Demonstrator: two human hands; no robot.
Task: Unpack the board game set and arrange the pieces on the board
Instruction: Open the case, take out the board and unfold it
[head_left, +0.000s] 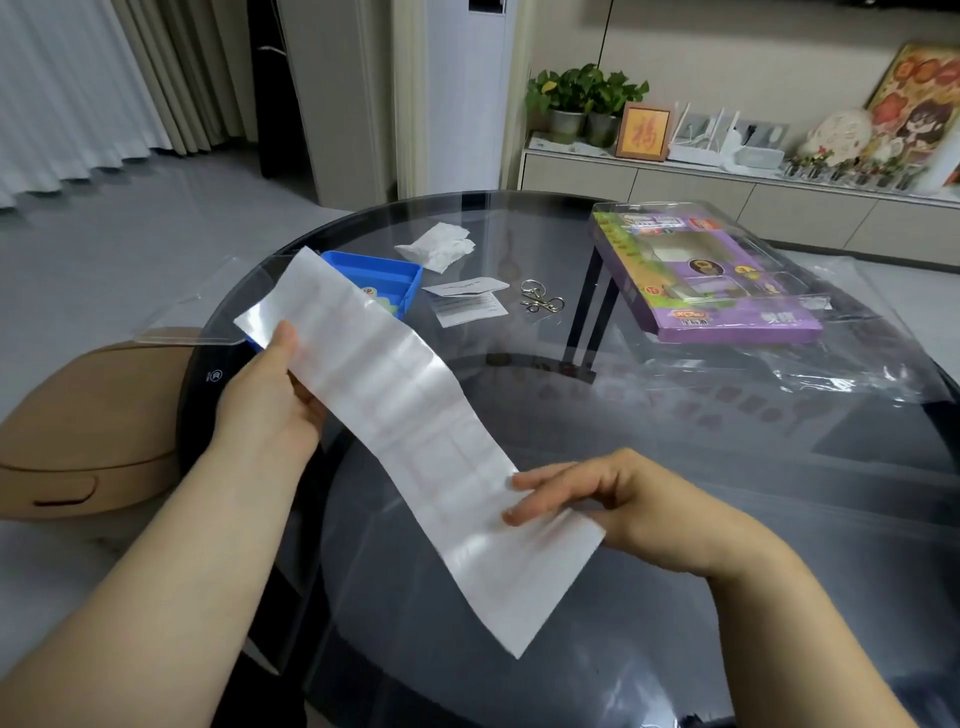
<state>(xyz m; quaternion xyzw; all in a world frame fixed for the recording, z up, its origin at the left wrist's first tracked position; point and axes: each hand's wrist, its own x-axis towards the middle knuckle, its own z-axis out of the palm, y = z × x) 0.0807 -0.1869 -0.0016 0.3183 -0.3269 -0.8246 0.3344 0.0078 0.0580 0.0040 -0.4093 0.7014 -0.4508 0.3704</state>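
The long white creased paper sheet with faint printed grid lines is held slantwise above the round dark glass table, from far left to near right; the left hand pinches its far end, thumb pressed on top, the other fingers hidden beneath; the right hand holds the near part, two fingers laid close together on top, its thumb out of sight under the paper. Behind the sheet a blue plastic tray with small pieces stands on the table; beside it lie white paper leaflets and a metal wire puzzle; further right is a purple printed game box.
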